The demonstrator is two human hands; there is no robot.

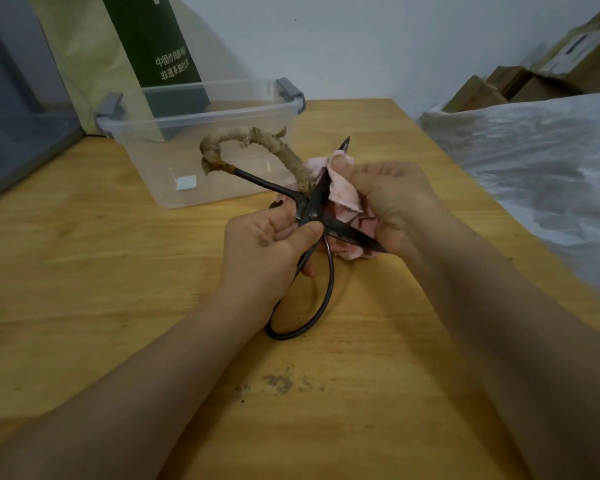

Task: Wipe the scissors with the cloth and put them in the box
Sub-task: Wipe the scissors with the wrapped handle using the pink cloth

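Large black iron scissors (pixel 317 202) are spread wide open above the wooden table (pixel 84 271). One handle loop is wrapped in beige cloth tape, the other is bare metal. My left hand (pixel 267 251) grips the scissors just below the pivot, thumb on the joint. My right hand (pixel 392 202) holds a pink cloth (pixel 343 195) and pinches it round the upper blade. The lower blade points right, under my right hand. A clear plastic box (pixel 201 143) with grey latches stands open behind the scissors.
A dark green carton (pixel 160 39) and a yellowish bag (pixel 84 57) stand behind the box. A grey unit (pixel 18 109) sits at the left. White plastic sheeting (pixel 534 161) and cardboard boxes (pixel 534 77) lie at the right. Dirt specks (pixel 278 382) mark the table near me.
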